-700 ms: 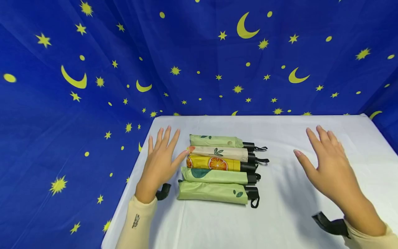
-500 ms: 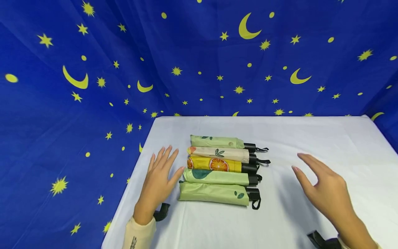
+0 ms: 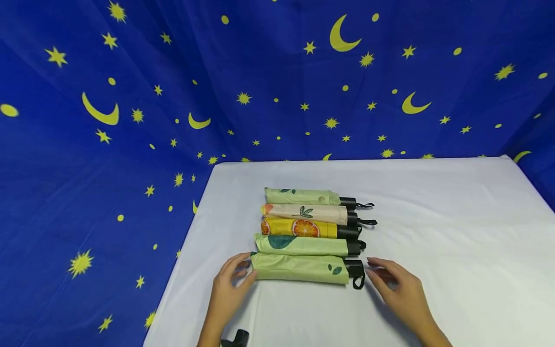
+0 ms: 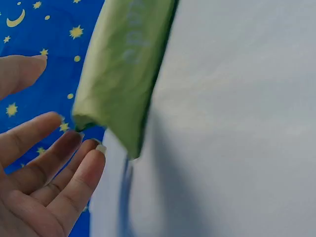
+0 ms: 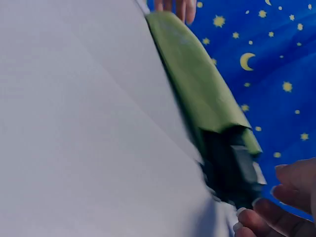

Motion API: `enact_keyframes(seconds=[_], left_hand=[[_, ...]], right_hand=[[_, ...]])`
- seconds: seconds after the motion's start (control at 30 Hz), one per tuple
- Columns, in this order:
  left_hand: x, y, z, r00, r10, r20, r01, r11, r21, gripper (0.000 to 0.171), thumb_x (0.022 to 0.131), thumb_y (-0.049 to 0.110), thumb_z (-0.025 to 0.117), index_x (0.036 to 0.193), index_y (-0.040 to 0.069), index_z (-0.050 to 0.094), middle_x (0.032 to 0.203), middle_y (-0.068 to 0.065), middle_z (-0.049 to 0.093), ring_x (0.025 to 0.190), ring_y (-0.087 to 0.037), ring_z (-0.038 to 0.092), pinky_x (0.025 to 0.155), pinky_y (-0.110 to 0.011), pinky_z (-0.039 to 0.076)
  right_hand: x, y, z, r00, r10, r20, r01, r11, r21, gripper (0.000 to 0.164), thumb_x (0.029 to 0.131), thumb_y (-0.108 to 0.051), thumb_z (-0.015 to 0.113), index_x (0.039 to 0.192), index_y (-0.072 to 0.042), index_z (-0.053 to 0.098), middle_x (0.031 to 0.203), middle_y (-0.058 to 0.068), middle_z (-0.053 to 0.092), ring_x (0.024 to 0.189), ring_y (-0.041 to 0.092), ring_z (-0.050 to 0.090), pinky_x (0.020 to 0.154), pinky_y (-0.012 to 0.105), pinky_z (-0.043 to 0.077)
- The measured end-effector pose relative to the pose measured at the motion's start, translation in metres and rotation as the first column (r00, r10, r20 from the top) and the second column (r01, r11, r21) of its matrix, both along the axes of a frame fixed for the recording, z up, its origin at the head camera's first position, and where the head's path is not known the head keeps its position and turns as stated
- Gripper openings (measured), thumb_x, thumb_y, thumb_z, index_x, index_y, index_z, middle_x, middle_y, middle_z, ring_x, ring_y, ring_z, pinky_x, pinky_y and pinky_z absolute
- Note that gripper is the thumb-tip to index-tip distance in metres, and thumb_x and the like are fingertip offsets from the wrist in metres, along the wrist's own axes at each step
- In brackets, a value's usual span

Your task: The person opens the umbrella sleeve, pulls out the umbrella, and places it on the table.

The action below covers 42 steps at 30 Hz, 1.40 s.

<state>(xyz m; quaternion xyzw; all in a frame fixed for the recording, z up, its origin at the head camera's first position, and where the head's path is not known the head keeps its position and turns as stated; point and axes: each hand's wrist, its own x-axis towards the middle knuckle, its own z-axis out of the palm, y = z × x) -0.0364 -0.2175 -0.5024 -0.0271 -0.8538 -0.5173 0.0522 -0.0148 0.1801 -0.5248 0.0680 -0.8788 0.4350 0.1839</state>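
Note:
Several folded umbrellas lie side by side on the white table, their black handles to the right. Nearest to me is a light green umbrella (image 3: 299, 268) with small dark leaves. My left hand (image 3: 230, 284) is at its left end, thumb and fingers spread apart around the tip; in the left wrist view the fingertips (image 4: 94, 153) come right up to the green cover (image 4: 123, 74). By the black handle (image 3: 354, 268) is my right hand (image 3: 401, 291), fingers loosely bent. The right wrist view has those fingertips (image 5: 249, 219) close at the handle's end (image 5: 229, 163).
Behind it lie another green umbrella (image 3: 312, 246), a yellow one with orange slices (image 3: 323, 229), a cream one (image 3: 329, 214) and a further green one (image 3: 310, 197). The white-covered table (image 3: 455, 217) meets a blue star-and-moon curtain (image 3: 277, 72) at the back and left.
Both hands have come down and toward the nearest green umbrella, the right one moving left to its handle, the left one to its tip. The umbrellas stay in place.

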Motion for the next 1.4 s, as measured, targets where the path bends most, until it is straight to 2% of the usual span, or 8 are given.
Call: enact_keyframes(seconds=[0.17, 0.43, 0.6, 0.77, 0.87, 1.03, 1.17, 1.4], left_hand=[[0.001, 0.003, -0.013, 0.998, -0.006, 0.059, -0.001, 0.993, 0.12, 0.058, 0.085, 0.018, 0.086, 0.138, 0.017, 0.061, 0.129, -0.006, 0.062, 0.114, -0.021, 0.064, 0.095, -0.029, 0.054], [-0.002, 0.004, -0.021, 0.998, -0.006, 0.067, -0.007, 0.981, 0.193, 0.059, 0.083, 0.01, 0.086, 0.135, 0.014, 0.06, 0.124, -0.006, 0.067, 0.112, -0.019, 0.065, 0.093, -0.029, 0.055], [-0.005, 0.004, -0.019, 0.996, 0.002, 0.086, -0.019, 0.982, 0.189, 0.059, 0.084, 0.006, 0.084, 0.137, 0.014, 0.058, 0.125, -0.005, 0.068, 0.11, -0.02, 0.066, 0.091, -0.031, 0.056], [-0.007, 0.0, -0.022, 0.992, -0.011, 0.126, -0.008, 0.989, 0.145, 0.067, 0.086, 0.017, 0.085, 0.145, 0.018, 0.053, 0.128, -0.004, 0.069, 0.108, -0.017, 0.068, 0.09, -0.028, 0.056], [-0.009, 0.0, -0.022, 0.989, -0.02, 0.144, -0.003, 0.988, 0.156, 0.069, 0.084, 0.019, 0.087, 0.146, 0.017, 0.054, 0.128, -0.004, 0.068, 0.107, -0.017, 0.068, 0.09, -0.028, 0.056], [-0.014, 0.001, -0.023, 0.987, -0.055, 0.152, 0.019, 0.973, 0.228, 0.061, 0.082, 0.014, 0.088, 0.137, 0.012, 0.063, 0.124, -0.006, 0.069, 0.108, -0.02, 0.066, 0.089, -0.029, 0.056], [-0.013, 0.003, -0.023, 0.984, -0.074, 0.162, 0.023, 0.955, 0.295, 0.057, 0.081, 0.009, 0.088, 0.133, 0.006, 0.065, 0.119, -0.011, 0.07, 0.105, -0.02, 0.066, 0.087, -0.029, 0.057], [-0.011, 0.007, -0.017, 0.987, -0.08, 0.142, 0.014, 0.908, 0.419, 0.054, 0.084, 0.002, 0.083, 0.134, 0.004, 0.063, 0.124, -0.015, 0.069, 0.111, -0.023, 0.066, 0.088, -0.03, 0.057]], right_hand=[[0.005, -0.008, -0.01, 0.997, 0.002, 0.071, 0.002, 0.999, -0.055, 0.038, 0.085, -0.005, 0.084, 0.12, -0.014, 0.074, 0.104, -0.004, 0.074, 0.081, 0.003, 0.069, 0.074, 0.011, 0.052], [-0.001, -0.006, -0.018, 1.0, 0.024, -0.004, -0.024, 1.0, -0.002, 0.044, 0.079, -0.003, 0.088, 0.12, -0.01, 0.072, 0.093, -0.007, 0.073, 0.076, 0.003, 0.067, 0.071, 0.011, 0.052], [-0.004, -0.006, -0.018, 1.0, 0.023, 0.021, -0.024, 0.999, 0.037, 0.048, 0.08, -0.007, 0.088, 0.125, -0.01, 0.072, 0.085, -0.013, 0.069, 0.073, 0.001, 0.065, 0.069, 0.01, 0.052], [-0.009, -0.005, -0.019, 0.998, 0.039, 0.04, -0.043, 0.995, 0.089, 0.048, 0.079, -0.01, 0.089, 0.124, -0.01, 0.073, 0.079, -0.016, 0.063, 0.066, -0.002, 0.059, 0.061, 0.011, 0.048], [-0.011, -0.004, -0.019, 0.997, 0.058, 0.044, -0.062, 0.994, 0.087, 0.048, 0.077, -0.01, 0.09, 0.123, -0.01, 0.073, 0.075, -0.016, 0.06, 0.061, -0.002, 0.055, 0.056, 0.012, 0.044], [-0.012, -0.001, -0.017, 0.994, 0.098, 0.054, -0.1, 0.994, 0.044, 0.047, 0.078, -0.009, 0.089, 0.121, -0.015, 0.073, 0.077, -0.013, 0.058, 0.061, 0.0, 0.052, 0.054, 0.015, 0.043], [-0.009, 0.005, -0.017, 0.982, 0.155, 0.104, -0.15, 0.987, -0.059, 0.045, 0.082, -0.007, 0.085, 0.123, -0.018, 0.07, 0.083, -0.007, 0.059, 0.065, 0.005, 0.055, 0.057, 0.018, 0.046], [-0.007, 0.012, -0.014, 0.937, 0.315, 0.15, -0.267, 0.924, -0.273, 0.041, 0.095, -0.004, 0.071, 0.135, -0.006, 0.058, 0.113, 0.005, 0.07, 0.096, 0.013, 0.07, 0.077, 0.023, 0.057]])
